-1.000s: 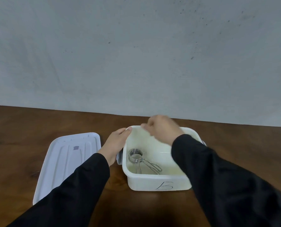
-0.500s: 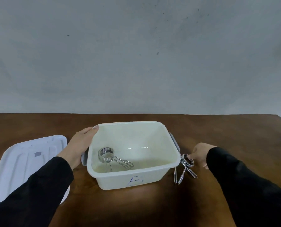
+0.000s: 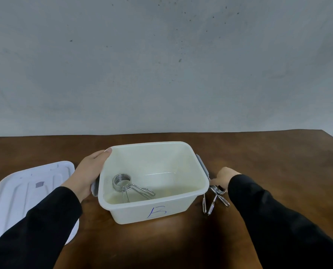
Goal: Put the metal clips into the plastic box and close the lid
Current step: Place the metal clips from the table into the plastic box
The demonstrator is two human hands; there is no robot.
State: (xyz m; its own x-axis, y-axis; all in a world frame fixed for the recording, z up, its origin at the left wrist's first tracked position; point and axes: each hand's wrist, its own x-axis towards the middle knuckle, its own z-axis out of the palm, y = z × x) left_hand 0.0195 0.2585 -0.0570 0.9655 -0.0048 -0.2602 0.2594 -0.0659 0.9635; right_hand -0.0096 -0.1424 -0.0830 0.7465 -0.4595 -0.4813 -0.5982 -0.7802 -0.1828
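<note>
A white plastic box (image 3: 152, 208) marked with a blue letter stands open on the brown table. One coiled metal clip (image 3: 128, 186) lies inside it at the left. My left hand (image 3: 89, 172) grips the box's left rim and side. More metal clips (image 3: 214, 199) lie on the table just right of the box. My right hand (image 3: 222, 176) rests on their coiled ends, fingers curled around them; the fingertips are hidden. The white lid (image 3: 27, 193) lies flat on the table at the far left.
The brown wooden table (image 3: 181, 245) runs to a grey wall (image 3: 161, 65) at the back; its right corner shows at the upper right. Grey latches (image 3: 202, 165) sit on both short sides of the box.
My right hand left the box's far rim and moved down to the clips on the table at the right. The view turned right, so box and lid shifted left in frame.
</note>
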